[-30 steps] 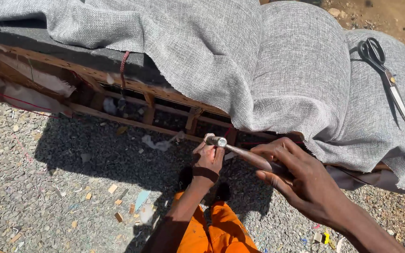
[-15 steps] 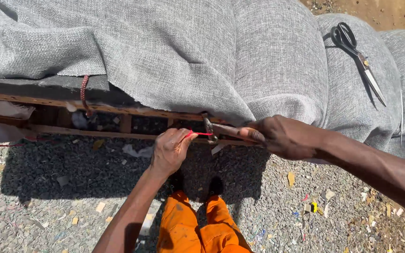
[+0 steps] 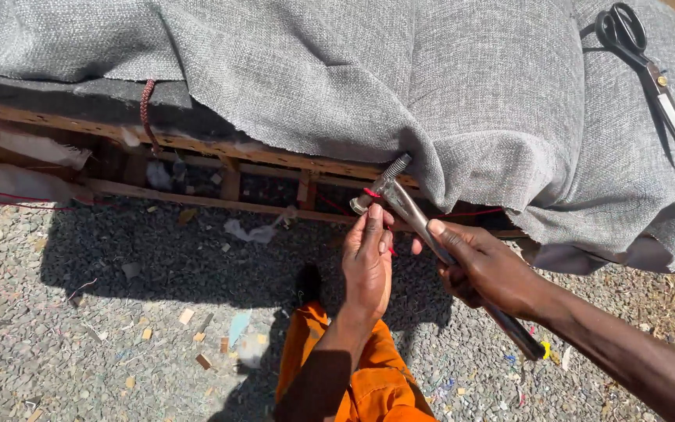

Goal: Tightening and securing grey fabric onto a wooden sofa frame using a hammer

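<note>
Our right hand [image 3: 487, 270] clamped around a metal hammer [image 3: 423, 227], its head at the sofa's grey fabric [image 3: 369, 70] edge, our left hand [image 3: 367, 262] fingers together by it, anything pinched too small to tell, scissors [image 3: 646, 66] far right.

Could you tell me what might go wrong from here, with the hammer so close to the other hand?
The hammer head sits right by the left hand fingertips at the wooden frame, so a swing by the right hand could strike them. The red thread by the head may snag. The scissors lie loose on the sloping grey fabric and could slide off.
</note>
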